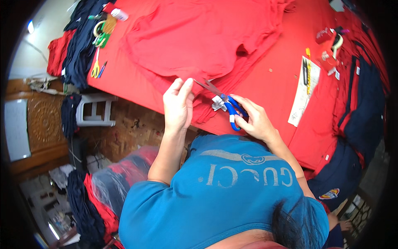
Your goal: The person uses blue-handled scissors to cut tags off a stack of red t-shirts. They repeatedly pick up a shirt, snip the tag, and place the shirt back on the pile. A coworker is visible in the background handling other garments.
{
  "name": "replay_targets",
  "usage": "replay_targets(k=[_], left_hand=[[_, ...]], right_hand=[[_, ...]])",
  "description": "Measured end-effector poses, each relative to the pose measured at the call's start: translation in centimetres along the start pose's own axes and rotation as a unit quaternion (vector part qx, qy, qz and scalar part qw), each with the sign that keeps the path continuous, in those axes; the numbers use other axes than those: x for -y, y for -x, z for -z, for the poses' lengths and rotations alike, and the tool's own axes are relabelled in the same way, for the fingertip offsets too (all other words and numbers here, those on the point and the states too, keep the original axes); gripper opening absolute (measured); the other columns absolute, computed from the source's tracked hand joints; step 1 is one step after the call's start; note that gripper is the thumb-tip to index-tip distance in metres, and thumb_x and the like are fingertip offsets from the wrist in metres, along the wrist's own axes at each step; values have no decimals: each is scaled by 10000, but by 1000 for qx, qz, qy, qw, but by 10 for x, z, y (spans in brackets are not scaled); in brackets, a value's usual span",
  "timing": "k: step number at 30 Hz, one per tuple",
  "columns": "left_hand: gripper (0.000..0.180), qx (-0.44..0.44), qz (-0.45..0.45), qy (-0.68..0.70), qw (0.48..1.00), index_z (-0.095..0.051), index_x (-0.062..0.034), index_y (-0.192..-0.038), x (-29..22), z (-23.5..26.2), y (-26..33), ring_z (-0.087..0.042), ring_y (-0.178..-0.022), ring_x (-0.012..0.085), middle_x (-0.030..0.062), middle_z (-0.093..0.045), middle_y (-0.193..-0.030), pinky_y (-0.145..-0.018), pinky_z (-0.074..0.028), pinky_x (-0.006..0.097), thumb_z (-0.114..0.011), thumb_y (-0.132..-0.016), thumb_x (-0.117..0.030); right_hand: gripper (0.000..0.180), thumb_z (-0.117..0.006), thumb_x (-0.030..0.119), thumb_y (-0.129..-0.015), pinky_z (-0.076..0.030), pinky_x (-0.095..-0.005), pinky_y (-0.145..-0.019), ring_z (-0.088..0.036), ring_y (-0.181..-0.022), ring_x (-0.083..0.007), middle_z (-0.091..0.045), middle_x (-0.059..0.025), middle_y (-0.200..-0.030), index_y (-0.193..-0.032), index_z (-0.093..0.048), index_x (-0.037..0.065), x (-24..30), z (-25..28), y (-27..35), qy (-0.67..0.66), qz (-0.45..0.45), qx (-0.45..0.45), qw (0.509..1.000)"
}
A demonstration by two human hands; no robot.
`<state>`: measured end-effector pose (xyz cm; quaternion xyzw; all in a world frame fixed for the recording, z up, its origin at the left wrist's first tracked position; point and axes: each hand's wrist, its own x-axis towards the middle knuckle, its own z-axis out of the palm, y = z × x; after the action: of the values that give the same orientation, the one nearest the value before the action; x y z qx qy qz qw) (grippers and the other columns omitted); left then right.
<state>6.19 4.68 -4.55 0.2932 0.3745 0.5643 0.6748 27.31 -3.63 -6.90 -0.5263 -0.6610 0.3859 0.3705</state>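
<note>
My right hand (259, 122) grips a pair of scissors (225, 98) with blue handles, its fingers through the loops. The metal blades are parted and point up and left toward my other hand. My left hand (177, 108) is raised at the near edge of a red garment (182, 41), with thumb and fingers pinched together close to the blade tips. What lies between those fingertips is too small to make out. The garment is spread over the red-covered table (124, 79). Just below the blades, a small pale item (218, 103) shows against the red cloth.
On the table's left lie yellow-handled scissors (95, 68), a blue pen (102, 69) and tape rolls (98, 29). A pale pattern piece (299, 103) lies on the right, near dark blue garments (367, 99). A white stool (96, 122) and plastic-wrapped clothes (120, 178) stand left.
</note>
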Motion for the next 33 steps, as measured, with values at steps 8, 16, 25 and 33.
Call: replay_targets(k=[8,16,25,33], left_hand=[[164,0,-24,25,999,-569,34,-1060,-14,-3,17,-604,-902,117,82,-620,-1004,-783,-488,234,-555,-898,52],[214,-7,-15,49,999,-541,50,-1121,-10,-7,31,-623,-987,169,113,-621,-1071,-895,-513,295,-541,-907,39],[330,9,-8,19,1000,-532,20,-1213,1,0,40,-569,-1132,224,126,-593,-1205,-986,-463,371,-515,-887,68],[385,14,22,30,999,-533,-14,-1217,-1,-3,45,-566,-1137,213,103,-587,-1214,-981,-464,357,-547,-853,109]], right_hand=[[588,-648,151,-830,-526,-327,-713,-644,-792,-244,-622,-174,-1086,-1375,-454,47,2,0,1,-32,29,50,998],[567,-649,144,-830,-501,-313,-614,-584,-608,-194,-633,-168,-1017,-1362,-478,46,6,-6,9,-38,52,38,997],[556,-650,131,-832,-517,-332,-759,-654,-862,-248,-630,-213,-1099,-1343,-482,-7,5,-11,18,-34,90,23,995],[503,-620,120,-873,-490,-295,-847,-642,-922,-181,-649,-139,-1137,-1345,-494,-3,9,-10,16,-282,-77,94,952]])
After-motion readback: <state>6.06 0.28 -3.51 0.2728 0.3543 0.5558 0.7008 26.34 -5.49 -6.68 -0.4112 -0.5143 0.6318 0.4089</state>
